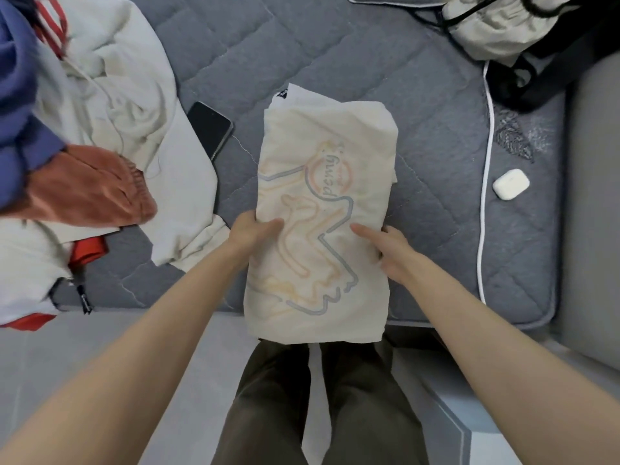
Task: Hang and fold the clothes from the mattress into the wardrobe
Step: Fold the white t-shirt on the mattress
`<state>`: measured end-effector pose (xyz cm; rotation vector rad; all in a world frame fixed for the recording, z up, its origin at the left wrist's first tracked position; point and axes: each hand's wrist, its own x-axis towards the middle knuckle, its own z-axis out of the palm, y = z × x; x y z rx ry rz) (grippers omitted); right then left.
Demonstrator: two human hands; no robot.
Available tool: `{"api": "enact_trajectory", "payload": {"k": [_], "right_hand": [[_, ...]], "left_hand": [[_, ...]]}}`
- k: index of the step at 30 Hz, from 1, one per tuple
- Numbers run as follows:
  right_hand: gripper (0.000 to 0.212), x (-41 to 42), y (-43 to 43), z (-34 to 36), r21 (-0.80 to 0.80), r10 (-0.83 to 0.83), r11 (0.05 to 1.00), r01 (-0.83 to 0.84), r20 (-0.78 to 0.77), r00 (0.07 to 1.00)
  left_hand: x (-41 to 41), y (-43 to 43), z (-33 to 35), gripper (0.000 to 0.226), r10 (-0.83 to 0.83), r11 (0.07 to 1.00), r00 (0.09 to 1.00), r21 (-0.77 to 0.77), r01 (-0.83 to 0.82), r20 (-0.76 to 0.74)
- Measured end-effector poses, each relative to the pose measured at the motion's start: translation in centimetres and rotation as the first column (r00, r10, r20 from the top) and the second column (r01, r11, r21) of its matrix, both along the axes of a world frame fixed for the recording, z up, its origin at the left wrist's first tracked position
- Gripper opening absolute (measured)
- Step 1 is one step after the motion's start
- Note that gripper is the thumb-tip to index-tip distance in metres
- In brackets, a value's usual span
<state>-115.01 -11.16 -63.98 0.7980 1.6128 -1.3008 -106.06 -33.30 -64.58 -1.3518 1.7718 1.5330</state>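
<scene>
Cream T-shirt [322,209], folded long, lies on the grey mattress [436,135], its near end past the edge. The left hand [250,229] and right hand [385,250] grip its sides, thumbs on top.

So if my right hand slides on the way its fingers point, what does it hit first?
The right hand would probably reach your left hand, crossing the folded shirt; nothing else lies between.

Lit brightly and evenly, without glare. Cast only a soft, faint shadow just right of the folded shirt [322,209]. Smeared by motion blur far left of the shirt, across the piled clothes [100,193]. Bowed by wide-angle distortion toward every edge.
</scene>
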Motion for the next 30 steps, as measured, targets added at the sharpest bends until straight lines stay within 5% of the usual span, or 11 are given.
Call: {"api": "enact_trajectory", "payload": {"k": [6,14,18,22,28,30], "right_hand": [[0.044,-0.9,-0.8,1.3,-0.136,0.173,0.979,-0.149,0.192,0.966],[0.044,-0.7,0.7,3.7,-0.212,0.279,0.938,-0.276,-0.014,0.960],[0.044,-0.2,2.2,6.9,-0.292,0.337,0.884,-0.365,-0.142,0.931],[0.058,0.8,2.6,10.0,-0.266,0.459,0.801,-0.537,-0.305,0.835],[0.127,2.5,2.1,13.1,0.008,0.468,0.853,-0.522,-0.454,0.758],[0.127,3.0,2.0,13.9,0.092,0.582,0.773,-0.628,-0.496,0.644]], "left_hand": [[1.1,-0.2,1.0,0.043,0.020,0.993,0.994,0.116,-0.007,-0.106],[2.9,-0.8,2.8,0.035,0.111,0.990,0.978,0.101,-0.094,-0.179],[4.5,-1.4,5.3,0.091,0.093,0.994,0.934,0.079,-0.070,-0.344],[5.9,-2.0,9.0,0.084,-0.206,0.978,0.880,-0.120,0.170,-0.428],[6.6,-1.7,13.5,0.043,-0.497,0.797,0.817,-0.527,0.296,-0.293],[6.4,-1.8,14.3,0.036,-0.581,0.708,0.784,-0.609,0.357,-0.216]]}}
